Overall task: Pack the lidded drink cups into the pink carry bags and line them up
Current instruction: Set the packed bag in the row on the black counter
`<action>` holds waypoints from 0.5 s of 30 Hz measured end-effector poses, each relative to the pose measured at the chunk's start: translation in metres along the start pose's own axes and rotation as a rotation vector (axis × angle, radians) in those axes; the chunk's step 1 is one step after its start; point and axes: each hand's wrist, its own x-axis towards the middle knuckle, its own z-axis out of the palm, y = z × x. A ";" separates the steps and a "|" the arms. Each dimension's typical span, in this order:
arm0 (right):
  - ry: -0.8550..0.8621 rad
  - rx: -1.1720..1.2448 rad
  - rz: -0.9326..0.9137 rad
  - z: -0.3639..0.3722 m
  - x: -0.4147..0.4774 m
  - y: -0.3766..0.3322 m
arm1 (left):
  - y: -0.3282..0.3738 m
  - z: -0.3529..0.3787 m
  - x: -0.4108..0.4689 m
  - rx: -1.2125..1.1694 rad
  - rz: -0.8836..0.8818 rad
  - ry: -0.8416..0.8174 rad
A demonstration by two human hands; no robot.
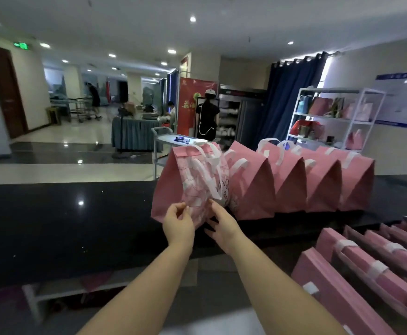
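at the left of the frame the dark bench [64, 226] runs bare across the middle. just right of centre the left hand [177, 220] is up against the lower front of the pink carry bag [188, 180], its fingers curled in and seeming to pinch the bottom edge, though blur keeps the grip from being certain. the bag stands upright on the bench directly ahead of both hands and just above them in the frame, with its printed broad face turned to the camera and its folded top with white handles pointing to the upper part of the frame. no cup shows, so whether one is inside cannot be told. just to the right, the right hand [221, 224] lies with straighter fingers against the bag's lower right corner, holding nothing. the two hands sit narrow, close together, bracketing the bag's base, and neither is clearly nearer. further right, the row of bags [294, 180] stretches toward the right edge, each peak beside the next. the held bag overlaps the first of them, so it seems to be the left end of that line, and squaring it up would likely mean a small nudge rightward along the row's axis. at the lower right lie flat unused bags [366, 274].
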 end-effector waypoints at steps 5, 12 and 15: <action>-0.049 -0.004 0.011 -0.037 0.035 -0.007 | -0.028 0.038 -0.011 0.118 0.074 -0.092; 0.078 -0.518 -0.305 -0.045 0.053 -0.002 | -0.022 0.022 0.011 0.314 0.152 0.268; 0.148 -0.529 -0.379 -0.048 0.053 0.005 | -0.021 0.003 0.033 0.424 -0.001 0.198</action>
